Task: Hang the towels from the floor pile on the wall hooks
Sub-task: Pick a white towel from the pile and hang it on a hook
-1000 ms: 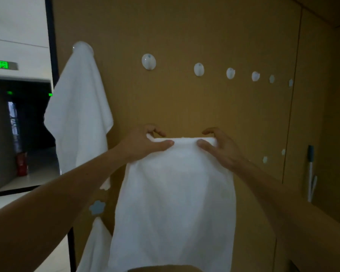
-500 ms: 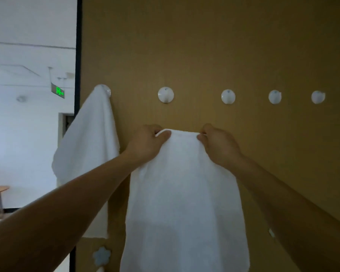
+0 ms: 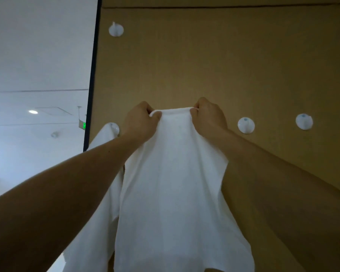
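Left grip (image 3: 141,122) and right grip (image 3: 208,118) pinch the towel (image 3: 175,183), now lifted up to the hooks (image 3: 246,125); nearly hung.

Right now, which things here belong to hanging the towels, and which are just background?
Part of the job: the held towel, gripped at its top edge by the left hand and right hand; the hung towel; the nearest free hook.
Just there: the ceiling light; the green sign.
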{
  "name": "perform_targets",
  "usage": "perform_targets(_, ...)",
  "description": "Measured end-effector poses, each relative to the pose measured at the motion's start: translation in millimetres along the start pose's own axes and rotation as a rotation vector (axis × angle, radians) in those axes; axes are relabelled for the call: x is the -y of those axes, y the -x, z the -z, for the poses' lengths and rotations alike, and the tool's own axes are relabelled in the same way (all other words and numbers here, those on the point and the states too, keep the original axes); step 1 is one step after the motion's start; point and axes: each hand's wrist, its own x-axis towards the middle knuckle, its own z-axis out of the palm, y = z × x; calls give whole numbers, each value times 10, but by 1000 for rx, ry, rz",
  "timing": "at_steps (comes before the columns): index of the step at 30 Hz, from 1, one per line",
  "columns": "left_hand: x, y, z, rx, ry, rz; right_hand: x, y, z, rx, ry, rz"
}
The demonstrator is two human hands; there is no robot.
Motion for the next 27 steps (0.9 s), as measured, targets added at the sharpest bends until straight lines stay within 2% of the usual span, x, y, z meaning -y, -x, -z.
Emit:
perform_targets(2,42,-115,-27,15,-24,45,22,-124,-93,-2,28,14)
perform_targets(6,253,-15,-192,171,-135,113,-99,-32,-303,32,69,54)
perform_targets(11,301,107,-219,112,-104,60,-177,123,-401,-41,64,172)
perform_targets(16,201,258,-286,338,44,39,-168,232,-409,10,91,158)
perform_targets(18,116,304,-279,345,-54,-100,-143,264,-381,58,106,186)
perform_targets(21,63,372,-304,234,-272,-357,-97,291,-333,123,102,213)
perform_targets(25,61,413,-295,83,-646,-596,-89,367,-259,96,245,287)
perform_targets(27,9,384,-268,104,-785,-679,-76,392,-213,130,270,293)
